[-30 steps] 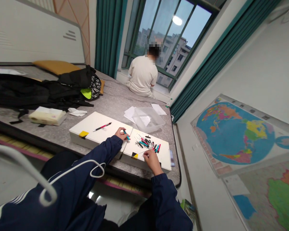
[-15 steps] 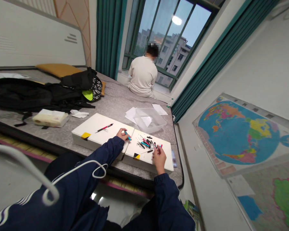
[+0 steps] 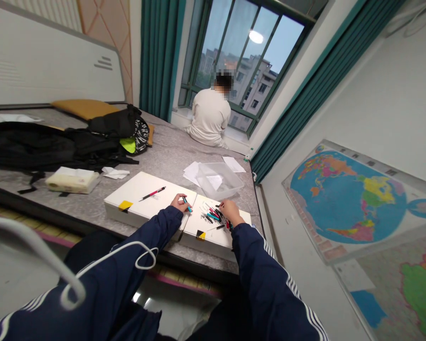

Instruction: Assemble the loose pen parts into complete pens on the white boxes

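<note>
While the left hand pinches a teal pen between thumb and fingers, the right hand curls down over a loose pile of pens and pen parts on the right white board; its fingers hide what lies beneath them, so whether it has hold of anything cannot be told.

Pile: black, teal and red pieces, too tangled and small to count, partly under the right hand.

Left white board: butted against the right one, carrying a single pink pen and a patch of yellow tape.

Clear plastic tub: just beyond the boards, tilted view, holding a white slip of paper, blurred through the wall; loose paper sheets lie touching its side.

Black backpack: zipped shut, a lime-green scrap showing at its edge, contents hidden.

Tissue pack: wrapped, on the grey mattress, near the left board.

Seated person: back turned, at the window, well apart from the hands
</note>
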Demonstrator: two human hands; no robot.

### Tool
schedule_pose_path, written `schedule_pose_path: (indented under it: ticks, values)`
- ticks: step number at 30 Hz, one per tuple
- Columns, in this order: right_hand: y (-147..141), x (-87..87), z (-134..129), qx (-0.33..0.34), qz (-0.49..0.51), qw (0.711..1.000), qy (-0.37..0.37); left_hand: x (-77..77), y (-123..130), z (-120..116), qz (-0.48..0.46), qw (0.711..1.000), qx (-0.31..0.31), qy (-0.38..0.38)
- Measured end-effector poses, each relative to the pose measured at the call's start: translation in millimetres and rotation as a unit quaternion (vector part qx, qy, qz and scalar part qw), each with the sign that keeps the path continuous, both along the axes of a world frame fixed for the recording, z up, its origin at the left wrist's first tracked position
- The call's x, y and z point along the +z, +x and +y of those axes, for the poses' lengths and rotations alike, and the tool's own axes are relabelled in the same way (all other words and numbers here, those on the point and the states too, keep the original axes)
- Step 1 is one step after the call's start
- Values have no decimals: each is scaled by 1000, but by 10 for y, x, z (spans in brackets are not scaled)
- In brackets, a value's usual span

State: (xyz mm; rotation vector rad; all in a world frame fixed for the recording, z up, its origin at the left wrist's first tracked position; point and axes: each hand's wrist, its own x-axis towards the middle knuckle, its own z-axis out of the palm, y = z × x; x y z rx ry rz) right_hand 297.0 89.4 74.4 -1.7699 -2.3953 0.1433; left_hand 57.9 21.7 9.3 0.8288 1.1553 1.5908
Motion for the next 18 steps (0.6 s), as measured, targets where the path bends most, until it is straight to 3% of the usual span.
schedule_pose_path:
  ticks: [6,18]
  values:
    - [-148,-26,72,-42,-91,994,-49,11,-6,12,5,1000,-7,-16]
    - [-161,-36,105,-28,-106,990,-91,-27,-6,38,-1,1000,-1,-12]
